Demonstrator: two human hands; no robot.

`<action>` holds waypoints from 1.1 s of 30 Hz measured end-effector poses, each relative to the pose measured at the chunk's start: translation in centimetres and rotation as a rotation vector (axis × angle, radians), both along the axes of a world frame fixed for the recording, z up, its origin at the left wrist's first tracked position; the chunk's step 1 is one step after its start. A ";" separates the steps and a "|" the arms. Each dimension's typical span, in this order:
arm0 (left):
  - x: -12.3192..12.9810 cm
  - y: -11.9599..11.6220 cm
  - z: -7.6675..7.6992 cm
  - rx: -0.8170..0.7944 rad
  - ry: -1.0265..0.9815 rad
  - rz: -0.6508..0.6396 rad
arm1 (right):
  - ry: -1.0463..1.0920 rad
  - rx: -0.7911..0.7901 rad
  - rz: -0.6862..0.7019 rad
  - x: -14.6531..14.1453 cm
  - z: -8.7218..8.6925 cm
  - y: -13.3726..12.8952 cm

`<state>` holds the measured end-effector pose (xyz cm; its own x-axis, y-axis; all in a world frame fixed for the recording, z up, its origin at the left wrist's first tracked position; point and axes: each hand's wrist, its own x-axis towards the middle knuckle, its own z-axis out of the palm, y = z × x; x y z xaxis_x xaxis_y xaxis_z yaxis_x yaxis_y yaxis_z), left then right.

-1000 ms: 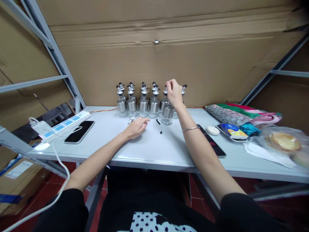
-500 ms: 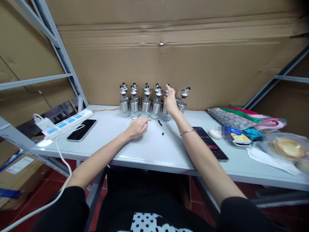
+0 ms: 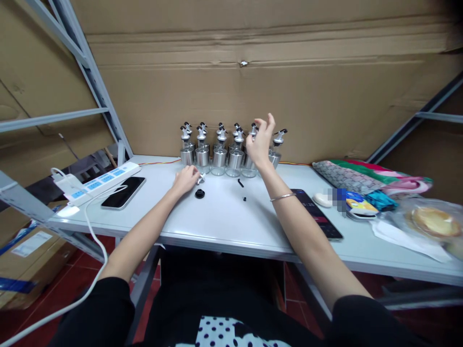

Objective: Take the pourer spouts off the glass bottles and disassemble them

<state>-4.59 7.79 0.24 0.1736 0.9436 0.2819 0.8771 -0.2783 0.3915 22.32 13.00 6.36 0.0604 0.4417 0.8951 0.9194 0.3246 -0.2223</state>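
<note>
Two rows of glass oil bottles with steel sleeves and silver pour spouts with black tips stand at the table's back. My right hand is raised in front of the bottles at the right end, its fingers apart and nothing visible in them. It partly hides a bottle there. Farther left and low on the table, my left hand has its fingers curled at a small silver spout piece, seemingly pinching it. A black round stopper lies just in front. A thin black piece and a tiny black cap lie right of centre.
A power strip and a phone lie on the left. On the right are a larger phone, a white oval case, a patterned cloth bundle and bagged food. Cardboard stands behind the table.
My left hand has moved left, uncovering the black stopper and the silver spout piece. My right hand has shifted slightly right and its fingers have spread.
</note>
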 end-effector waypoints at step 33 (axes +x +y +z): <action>3.7 -4.0 1.0 0.339 0.182 -0.566 | 0.061 -0.563 0.736 -4.5 -1.8 -11.3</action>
<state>-0.91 3.80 1.26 0.6869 0.5584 0.4652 0.6040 -0.7946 0.0620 17.87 1.67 4.59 -0.3678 0.7562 0.5412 0.5064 0.6510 -0.5655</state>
